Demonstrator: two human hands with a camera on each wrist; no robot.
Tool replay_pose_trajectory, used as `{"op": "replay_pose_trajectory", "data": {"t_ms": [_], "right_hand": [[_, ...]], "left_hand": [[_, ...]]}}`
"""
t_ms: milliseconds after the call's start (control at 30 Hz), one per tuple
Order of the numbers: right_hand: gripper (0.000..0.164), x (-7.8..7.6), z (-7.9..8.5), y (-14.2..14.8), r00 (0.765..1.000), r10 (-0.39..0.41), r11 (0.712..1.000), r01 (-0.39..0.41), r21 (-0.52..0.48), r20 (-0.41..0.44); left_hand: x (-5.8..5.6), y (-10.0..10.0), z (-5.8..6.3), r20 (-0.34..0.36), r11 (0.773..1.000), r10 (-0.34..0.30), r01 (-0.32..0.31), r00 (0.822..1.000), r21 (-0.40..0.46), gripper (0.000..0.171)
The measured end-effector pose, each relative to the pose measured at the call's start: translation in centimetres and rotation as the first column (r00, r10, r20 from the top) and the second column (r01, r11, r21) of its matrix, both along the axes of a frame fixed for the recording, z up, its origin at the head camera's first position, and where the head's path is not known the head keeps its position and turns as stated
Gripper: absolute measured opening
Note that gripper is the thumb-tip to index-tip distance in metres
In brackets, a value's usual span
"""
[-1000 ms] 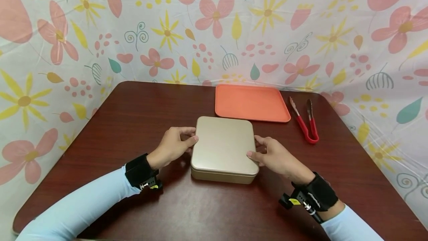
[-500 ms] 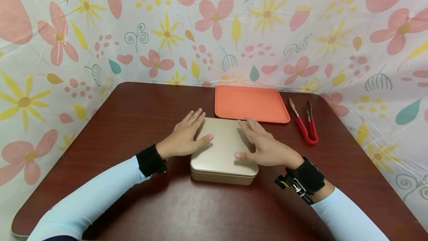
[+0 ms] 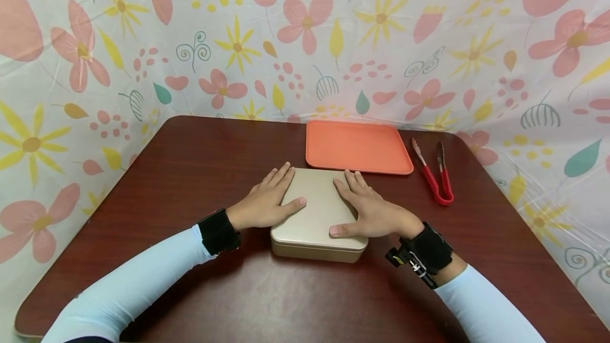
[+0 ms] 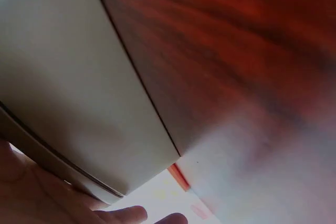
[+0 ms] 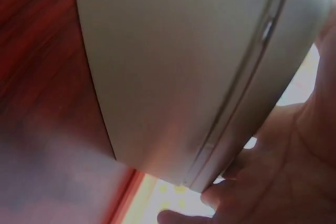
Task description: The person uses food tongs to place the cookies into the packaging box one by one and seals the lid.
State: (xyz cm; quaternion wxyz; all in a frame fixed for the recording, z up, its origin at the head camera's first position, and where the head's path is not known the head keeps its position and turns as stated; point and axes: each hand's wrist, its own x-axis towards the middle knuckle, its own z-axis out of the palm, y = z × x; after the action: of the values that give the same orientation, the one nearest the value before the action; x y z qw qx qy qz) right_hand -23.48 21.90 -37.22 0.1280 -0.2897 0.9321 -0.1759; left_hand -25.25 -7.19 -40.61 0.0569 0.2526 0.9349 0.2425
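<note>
A square, gold-coloured metal tin (image 3: 314, 200) with its lid on sits flat on the dark wooden table. My left hand (image 3: 269, 202) lies on the left part of the lid, fingers straight and thumb pointing inward. On the right part of the lid rests my right hand (image 3: 371, 208), its fingers also extended and thumb spread toward the middle. In the left wrist view the tin's side wall (image 4: 79, 93) and lid seam show, with the left palm (image 4: 42, 192) over the lid edge. The right wrist view shows the opposite side wall (image 5: 163, 77) and the right palm (image 5: 278, 177) against the lid's edge.
An orange tray (image 3: 359, 147) lies behind the tin at the table's back edge. To its right are tongs (image 3: 440, 184) with red handles, jaws spread and pointing away. A flower-patterned cloth (image 3: 305, 41) hangs behind the brown table (image 3: 209, 147).
Both hands have gone from gripping the tin's sides to lying on top of the lid with straightened fingers. The tin, tray and tongs have stayed in place.
</note>
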Motion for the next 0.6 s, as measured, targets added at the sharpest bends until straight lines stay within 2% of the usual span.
{"op": "replay_pose_trajectory", "data": {"t_ms": [200, 367, 600], "right_hand": [[0.123, -0.44, 0.64, -0.17, 0.999, 0.048, 0.995, -0.048, 0.088, 0.006], [0.133, -0.50, 0.94, -0.25, 0.999, 0.047, 0.986, -0.051, 0.157, 0.028], [0.134, -0.34, 0.85, -0.34, 0.999, 0.042, 0.983, -0.045, 0.176, 0.021]], "left_hand": [[0.00, -0.08, 0.41, 0.016, 1.000, 0.003, -0.003, 1.000, -0.026, 0.093], [-0.06, 0.08, 0.56, 0.021, 0.999, -0.011, 0.012, 1.000, -0.048, 0.094], [0.04, 0.15, 0.61, 0.040, 0.998, -0.019, 0.022, 0.999, -0.063, 0.096]]}}
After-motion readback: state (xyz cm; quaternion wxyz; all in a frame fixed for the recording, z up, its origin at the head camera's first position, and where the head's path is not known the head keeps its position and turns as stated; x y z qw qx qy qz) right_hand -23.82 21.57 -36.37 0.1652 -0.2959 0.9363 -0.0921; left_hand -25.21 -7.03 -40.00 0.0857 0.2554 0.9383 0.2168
